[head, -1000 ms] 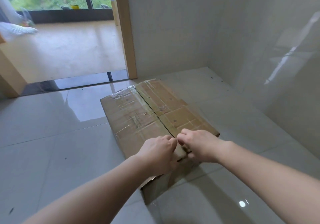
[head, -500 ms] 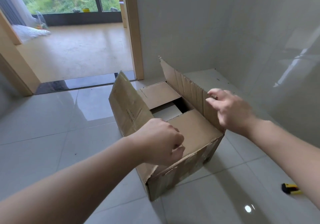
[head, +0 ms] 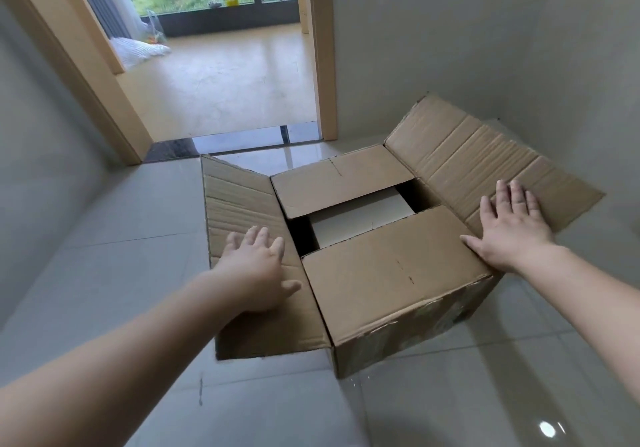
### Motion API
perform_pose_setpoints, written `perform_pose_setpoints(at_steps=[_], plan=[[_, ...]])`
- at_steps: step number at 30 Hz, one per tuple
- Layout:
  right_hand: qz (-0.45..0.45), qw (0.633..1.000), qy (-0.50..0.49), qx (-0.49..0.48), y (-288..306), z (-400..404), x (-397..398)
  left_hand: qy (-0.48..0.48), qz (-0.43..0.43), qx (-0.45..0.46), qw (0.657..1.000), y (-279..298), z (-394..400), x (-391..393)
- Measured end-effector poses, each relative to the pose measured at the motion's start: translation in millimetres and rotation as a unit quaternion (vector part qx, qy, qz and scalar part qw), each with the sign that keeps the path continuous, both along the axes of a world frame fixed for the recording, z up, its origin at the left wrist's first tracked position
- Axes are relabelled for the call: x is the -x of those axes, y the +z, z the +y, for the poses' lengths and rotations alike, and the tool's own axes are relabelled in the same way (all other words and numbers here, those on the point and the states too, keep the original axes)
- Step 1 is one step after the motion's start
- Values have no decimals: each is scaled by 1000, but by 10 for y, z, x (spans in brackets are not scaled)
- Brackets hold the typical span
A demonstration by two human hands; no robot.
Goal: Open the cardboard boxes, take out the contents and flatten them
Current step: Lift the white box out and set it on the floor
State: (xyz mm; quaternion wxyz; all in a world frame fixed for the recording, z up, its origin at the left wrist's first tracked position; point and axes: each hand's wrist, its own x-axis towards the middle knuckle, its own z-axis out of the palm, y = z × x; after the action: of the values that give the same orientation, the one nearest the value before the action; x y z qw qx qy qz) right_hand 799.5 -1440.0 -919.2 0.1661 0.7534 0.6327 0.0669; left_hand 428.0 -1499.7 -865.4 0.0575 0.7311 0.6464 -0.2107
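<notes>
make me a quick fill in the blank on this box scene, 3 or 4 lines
1. The left hand lies flat and open on the box's left outer ____.
2. The two inner flaps are ____, not yet lifted.
3. Through the gap between them shows something ____ in colour.
4. The cardboard box stands on a tiled ____.

Missing words: flap; folded down; white; floor

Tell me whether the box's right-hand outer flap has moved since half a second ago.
Yes. The right flap stood nearly upright then; now it lies folded outward and down toward the wall, with the right hand pressed flat on it.
</notes>
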Motion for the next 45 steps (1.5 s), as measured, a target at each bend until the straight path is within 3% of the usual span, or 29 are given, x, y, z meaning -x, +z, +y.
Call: perform_pose_setpoints(at_steps=[4, 7, 14, 16, 18, 20, 23, 25, 28, 31, 38, 41, 45], plan=[[148, 988, -37, 31, -160, 66, 78, 163, -128, 10, 978, -424, -48, 62], [246, 967, -55, 26, -236, 88, 78, 274, -270, 17, 923, -692, -32, -82], [357, 932, -49, 31, -369, 134, -14, 345, -484, 30, 804, -1055, 117, -328], [364, 930, -45, 29, -393, 155, -52, 342, -515, 34, 785, -1103, 131, -334], [339, 939, -47, 37, -387, 177, -62, 328, -483, 6, 812, -1118, 162, -332], [282, 959, -31, 26, -336, 199, -10, 301, -394, -62, 866, -1048, 183, -344], [176, 983, 60, 1, -252, 216, 173, 123, -250, -163, 947, -936, 216, -384], [156, 979, 131, 15, -198, 245, 371, 13, -196, -166, 966, -890, 242, -420], [156, 967, 197, 43, -143, 275, 699, 5, -209, -153, 966, -805, 259, -469], [159, 958, 235, 45, -54, 271, 910, 18, -251, -212, 944, -670, 246, -473], [165, 928, 308, -126, 642, -14, 867, -39, -325, -294, 898, 121, 31, -460], [174, 926, 306, -137, 923, -262, 742, -86, -404, -226, 882, 388, -129, -521], [214, 927, 303, -54, 1158, -638, 642, -73, -474, -27, 877, 602, -273, -690]])
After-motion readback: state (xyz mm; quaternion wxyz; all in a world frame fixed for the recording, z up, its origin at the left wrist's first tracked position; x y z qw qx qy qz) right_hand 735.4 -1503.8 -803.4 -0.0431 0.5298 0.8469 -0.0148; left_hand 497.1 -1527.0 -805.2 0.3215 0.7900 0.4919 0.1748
